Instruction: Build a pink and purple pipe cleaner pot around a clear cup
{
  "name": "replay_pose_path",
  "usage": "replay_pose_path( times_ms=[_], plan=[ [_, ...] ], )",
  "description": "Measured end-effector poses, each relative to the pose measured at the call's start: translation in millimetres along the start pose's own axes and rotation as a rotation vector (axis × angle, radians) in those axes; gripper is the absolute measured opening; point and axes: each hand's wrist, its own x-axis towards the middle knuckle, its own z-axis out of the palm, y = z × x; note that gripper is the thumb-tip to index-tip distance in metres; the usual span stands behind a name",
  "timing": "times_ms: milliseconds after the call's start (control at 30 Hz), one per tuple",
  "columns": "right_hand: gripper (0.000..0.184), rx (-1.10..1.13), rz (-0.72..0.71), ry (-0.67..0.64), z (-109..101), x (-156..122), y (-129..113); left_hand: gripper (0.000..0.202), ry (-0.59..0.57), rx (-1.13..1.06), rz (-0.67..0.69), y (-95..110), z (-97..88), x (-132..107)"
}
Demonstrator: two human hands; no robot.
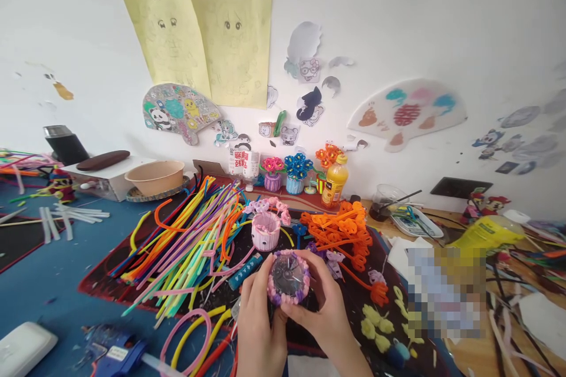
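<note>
Between my two hands is a round, clear-centred thing (288, 274) ringed with pink and purple fuzzy bumps; its underside is hidden. My left hand (259, 312) is closed on its left side, and my right hand (323, 306) curls round its right side with the thumb at the near edge. Just beyond stands a small pink pot (266, 232) with pink pipe-cleaner flowers on its rim. A teal tube-like item (244, 271) lies left of my fingers. Orange pipe-cleaner flowers (345, 232) are heaped to the right, with small purple flowers (335, 259) near my right hand.
Many coloured pipe cleaners (198, 247) cover the dark mat on the left. A blue glue gun (117, 353) lies at front left. Finished flower pots (297, 175), an orange bottle (335, 181) and a beige bowl (154, 177) stand along the wall. Pale yellow flowers (375, 327) lie at right.
</note>
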Motion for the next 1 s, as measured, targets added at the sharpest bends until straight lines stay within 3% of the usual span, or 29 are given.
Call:
replay_pose_path(
  times_ms=[133, 300, 467, 733, 933, 1000],
  plan=[
    [0.057, -0.006, 0.033, -0.015, 0, 1, -1, 0.049, -0.014, -0.01, 0.002, 0, -1.0, 0],
    [0.073, -0.01, 0.093, -0.006, -1, 1, 0, 0.049, -0.012, -0.006, -0.005, -1, -1.5, 1],
    [0.057, -0.007, 0.072, -0.051, -1, 5, -9, 0.05, -0.02, 0.003, 0.03, -5, -1.9, 0],
    [0.053, 0.037, 0.087, -0.044, 0, 7, -13, 0.054, -0.051, -0.007, 0.047, -10, -4.3, -2],
    [0.079, 0.088, 0.168, -0.102, 0, 3, -4, 0.059, -0.143, -0.046, 0.064, -13, -11.0, 4],
    [0.077, 0.055, 0.149, -0.09, 1, 3, -4, 0.068, -0.205, -0.065, 0.06, -16, -13.7, 7]
  ],
)
